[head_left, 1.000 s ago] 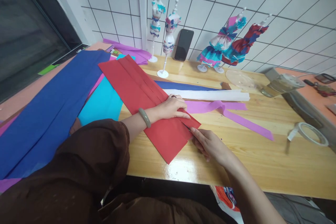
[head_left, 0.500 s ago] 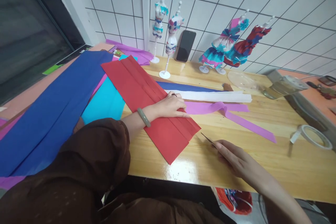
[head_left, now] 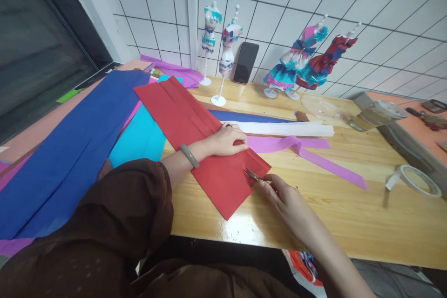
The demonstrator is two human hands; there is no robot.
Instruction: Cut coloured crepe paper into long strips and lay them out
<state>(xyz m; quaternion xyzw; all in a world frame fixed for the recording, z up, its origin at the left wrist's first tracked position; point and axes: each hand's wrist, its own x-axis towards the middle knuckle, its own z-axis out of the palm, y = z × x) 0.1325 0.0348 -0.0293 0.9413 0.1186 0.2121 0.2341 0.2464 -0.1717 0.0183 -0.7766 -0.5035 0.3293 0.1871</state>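
Note:
A folded sheet of red crepe paper lies slantwise on the wooden table. My left hand, with a bangle at the wrist, is closed with curled fingers on the paper's right part, holding it down. In my right hand are small scissors, their blades over the paper's right end, at the slit beside the narrow folded strip along its far edge. The handles are mostly hidden by my fingers. Behind my left hand stretch a white strip, a blue strip and a purple strip.
Blue crepe paper and turquoise crepe paper cover the left side. Several small dress-form mannequins, including a dressed one, stand along the tiled wall beside a phone. To the right are a tape roll and a clear cup.
My right hand has moved left with the scissors, from beside the paper to over its right end. My left hand stays on the paper, its thumb drawn in slightly.

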